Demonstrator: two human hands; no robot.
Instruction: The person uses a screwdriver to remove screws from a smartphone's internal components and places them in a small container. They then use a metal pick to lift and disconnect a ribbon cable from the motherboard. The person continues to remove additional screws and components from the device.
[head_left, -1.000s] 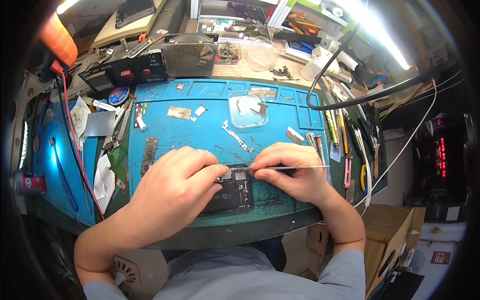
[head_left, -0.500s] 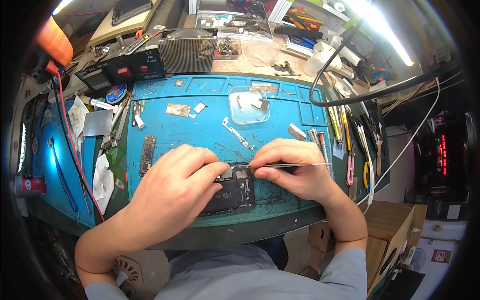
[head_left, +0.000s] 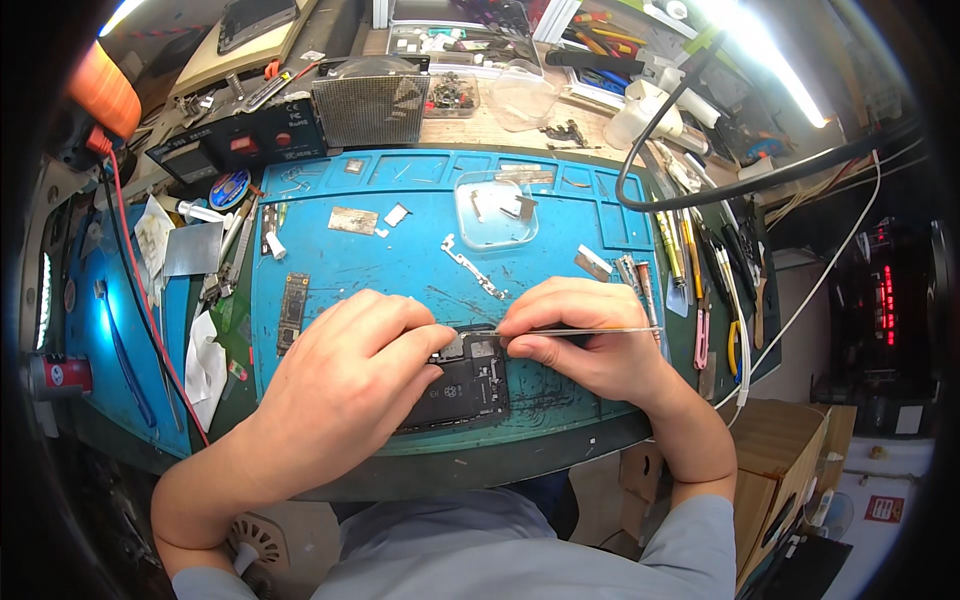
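Observation:
An opened smartphone (head_left: 465, 393) with a black battery lies on the blue mat, its inner parts bare. My left hand (head_left: 350, 375) is over its left side, thumb and fingers bent together near the upper edge. Whatever is between those fingertips is hidden. My right hand (head_left: 580, 335) pinches thin metal tweezers (head_left: 610, 330), whose tip meets the phone's upper edge. Beyond the hands lies a slim pale metal bracket (head_left: 472, 266). Left of my left hand is a narrow circuit board (head_left: 293, 312).
A clear plastic tray (head_left: 497, 225) with small parts stands on the blue mat (head_left: 400, 255). Several hand tools, including pink tweezers (head_left: 701, 340), line the right side. A black cable (head_left: 740, 207) arches over the right. At left are a red can (head_left: 62, 375) and white tissue (head_left: 206, 360).
Both hands, the tweezers and the phone stay in nearly the same place. The surroundings have shifted very slightly left in the view.

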